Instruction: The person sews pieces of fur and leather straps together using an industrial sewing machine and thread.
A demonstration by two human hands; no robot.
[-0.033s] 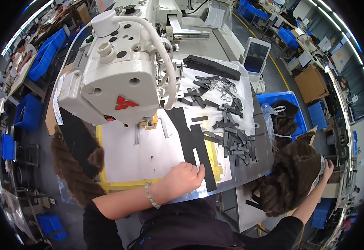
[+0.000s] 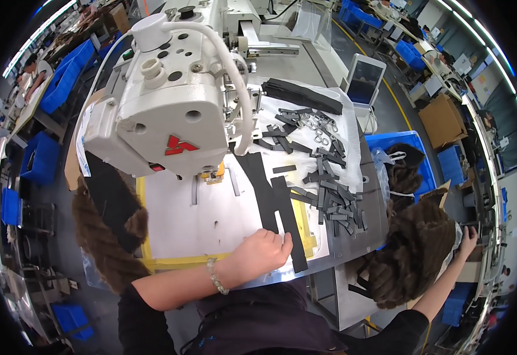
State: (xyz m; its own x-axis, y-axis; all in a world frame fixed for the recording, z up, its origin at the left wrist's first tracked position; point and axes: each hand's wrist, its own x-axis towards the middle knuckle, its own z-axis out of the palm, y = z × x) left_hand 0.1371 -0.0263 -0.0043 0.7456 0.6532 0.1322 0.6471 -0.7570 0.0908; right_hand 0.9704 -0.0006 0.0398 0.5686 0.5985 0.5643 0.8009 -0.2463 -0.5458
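Observation:
My left hand (image 2: 258,255), a bead bracelet at its wrist, is closed in a fist over the near end of long black fabric strips (image 2: 259,183). What its curled fingers hold, if anything, is hidden. Another black strip (image 2: 289,228) runs just right of the knuckles. Far to the right, my right hand (image 2: 467,241) reaches past a brown fur bundle (image 2: 409,260), beside the edge of clear plastic (image 2: 457,238). Its fingers are small and partly hidden. The white sewing machine head (image 2: 164,130) stands over a white plate (image 2: 181,228) edged with yellow tape.
Short black strap pieces (image 2: 338,204) and metal clasps (image 2: 320,125) lie on white sheeting beside folded black strips (image 2: 303,96). Brown fur with black fabric (image 2: 104,231) hangs at the left. A blue crate (image 2: 383,139) and a screen (image 2: 364,80) stand to the right.
My right hand has shifted very slightly, and its fingers stand a little more to the right. My left hand and the strips look the same.

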